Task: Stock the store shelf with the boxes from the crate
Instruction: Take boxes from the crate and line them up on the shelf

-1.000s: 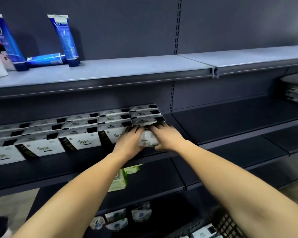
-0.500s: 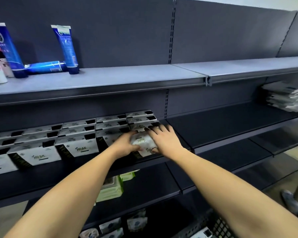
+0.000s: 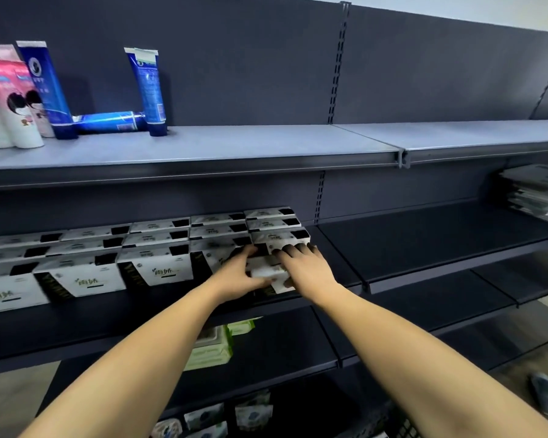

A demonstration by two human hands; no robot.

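Rows of white-and-black boxes fill the left part of the dark middle shelf. At the right end of the front row, both hands hold one such box between them. My left hand grips its left side, thumb under the front. My right hand lies over its right side, fingers reaching to the boxes behind. The held box sits low at the shelf's front, beside the neighbouring box.
Blue tubes and pink packs stand on the grey upper shelf. Flat packets are stacked at the far right. Green packs sit on the lower shelf. A dark crate corner shows at the bottom.
The view has tilted up and shifted. Both hands stay on the same box at the row's right end, pressing it in against the boxes behind.
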